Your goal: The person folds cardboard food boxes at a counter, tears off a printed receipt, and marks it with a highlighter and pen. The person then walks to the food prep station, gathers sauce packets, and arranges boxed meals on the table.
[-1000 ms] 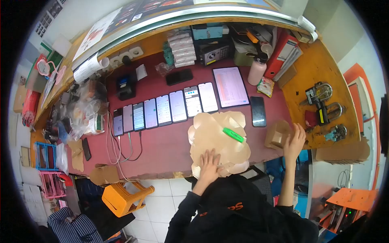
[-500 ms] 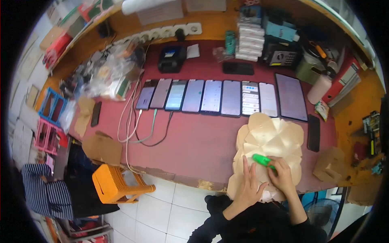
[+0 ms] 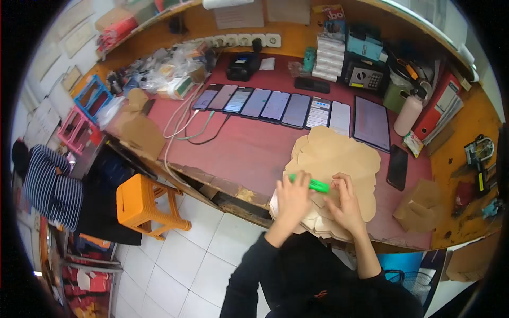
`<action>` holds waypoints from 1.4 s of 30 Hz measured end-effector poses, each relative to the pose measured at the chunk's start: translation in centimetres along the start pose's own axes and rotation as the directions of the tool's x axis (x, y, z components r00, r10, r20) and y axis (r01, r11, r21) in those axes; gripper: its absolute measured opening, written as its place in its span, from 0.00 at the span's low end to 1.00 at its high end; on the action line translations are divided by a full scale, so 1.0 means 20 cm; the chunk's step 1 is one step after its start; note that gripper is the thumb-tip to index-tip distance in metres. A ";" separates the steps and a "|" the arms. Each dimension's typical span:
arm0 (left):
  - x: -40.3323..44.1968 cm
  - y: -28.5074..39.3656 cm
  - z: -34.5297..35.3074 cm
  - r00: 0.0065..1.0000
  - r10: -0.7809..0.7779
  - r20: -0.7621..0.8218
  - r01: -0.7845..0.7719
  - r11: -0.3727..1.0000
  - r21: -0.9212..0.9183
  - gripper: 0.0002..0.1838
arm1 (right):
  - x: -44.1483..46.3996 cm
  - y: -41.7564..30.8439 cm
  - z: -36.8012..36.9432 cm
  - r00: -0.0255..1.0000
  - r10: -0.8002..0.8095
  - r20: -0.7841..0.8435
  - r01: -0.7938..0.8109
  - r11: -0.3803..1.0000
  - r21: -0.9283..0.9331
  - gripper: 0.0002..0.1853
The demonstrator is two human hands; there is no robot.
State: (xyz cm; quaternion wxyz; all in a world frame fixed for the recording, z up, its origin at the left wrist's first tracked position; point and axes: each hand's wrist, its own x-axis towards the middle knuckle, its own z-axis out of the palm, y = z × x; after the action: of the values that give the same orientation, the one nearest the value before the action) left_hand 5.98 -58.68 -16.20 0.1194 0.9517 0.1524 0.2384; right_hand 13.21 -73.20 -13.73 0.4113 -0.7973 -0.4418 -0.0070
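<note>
A stack of brown, scalloped-edged cardboard pieces (image 3: 344, 151) lies in front of me at the table's front edge, its plain face up. Over the stack, my left hand (image 3: 294, 199) has its fingers closed around a bright green highlighter-like marker (image 3: 319, 185). One end of the marker points toward my right hand (image 3: 345, 205). That hand hovers just right of the marker, thumb and fingers apart and curved, holding nothing. Whether its fingertips touch the cardboard I cannot tell.
Several lit phones (image 3: 263, 103) stand in a row behind the stack, with a tablet (image 3: 371, 124) at their right end. Charging cables (image 3: 183, 124) trail left. A dark phone (image 3: 397, 167) and folded cardboard (image 3: 419, 206) lie right. An orange stool (image 3: 135, 199) and a seated person (image 3: 50, 183) are left.
The marker has passed from my right hand to my left. The stack's top now shows plain brown instead of shiny petal-like flaps. My view has shifted and tilted.
</note>
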 end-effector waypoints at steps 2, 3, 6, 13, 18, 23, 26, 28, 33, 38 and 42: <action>0.06 -0.11 -0.06 0.979 -0.205 -0.010 0.205 0.974 0.101 0.13 | -0.07 0.00 -0.08 0.999 -0.047 0.008 0.048 0.991 -0.128 0.17; 0.09 -0.20 -0.08 0.954 -0.289 -0.077 0.297 0.949 0.105 0.13 | -0.11 0.06 -0.13 0.989 -0.089 0.115 0.110 0.974 -0.196 0.19; 0.13 -0.49 0.02 0.906 -0.387 -0.175 0.418 0.885 0.208 0.14 | -0.18 0.16 -0.16 0.963 -0.121 0.242 0.176 0.959 -0.221 0.24; 0.09 -0.39 -0.07 0.926 -0.296 -0.234 0.355 0.893 0.276 0.20 | -0.19 0.25 -0.14 0.933 -0.320 0.164 0.353 0.904 -0.242 0.16; 0.13 -0.24 -0.12 0.950 -0.206 -0.234 0.249 0.953 0.173 0.20 | -0.25 0.27 -0.15 0.879 -0.462 0.122 0.461 0.755 -0.466 0.10; 0.38 -0.24 -0.01 0.999 -0.031 -0.012 0.030 0.998 -0.056 0.20 | -0.34 0.19 -0.23 0.858 -0.490 0.154 0.507 0.760 -0.406 0.11; 0.60 -0.23 0.09 0.969 0.023 0.247 0.005 0.994 -0.111 0.23 | -0.32 0.21 -0.26 0.841 -0.522 0.140 0.538 0.783 -0.311 0.13; 0.71 -0.27 0.20 0.948 0.063 0.311 -0.035 0.995 -0.094 0.24 | -0.26 0.21 -0.29 0.848 -0.503 0.167 0.530 0.806 -0.262 0.13; 0.85 -0.24 0.27 0.899 0.061 0.434 -0.012 0.993 -0.116 0.23 | -0.22 0.26 -0.35 0.866 -0.425 0.264 0.441 0.897 -0.003 0.12; 0.86 -0.22 0.32 0.916 0.084 0.392 -0.091 0.996 -0.002 0.21 | -0.21 0.26 -0.35 0.854 -0.437 0.282 0.457 0.889 -0.007 0.11; 0.86 -0.25 0.35 0.939 0.105 0.328 -0.102 0.994 -0.026 0.21 | -0.23 0.29 -0.34 0.849 -0.442 0.290 0.459 0.888 0.008 0.11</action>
State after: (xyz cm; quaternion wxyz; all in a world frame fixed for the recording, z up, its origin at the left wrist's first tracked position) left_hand 22.70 -49.16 -16.51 0.1343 0.9843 0.0792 0.0831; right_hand 16.97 -82.46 -14.68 0.3059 -0.6762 -0.6702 -0.0025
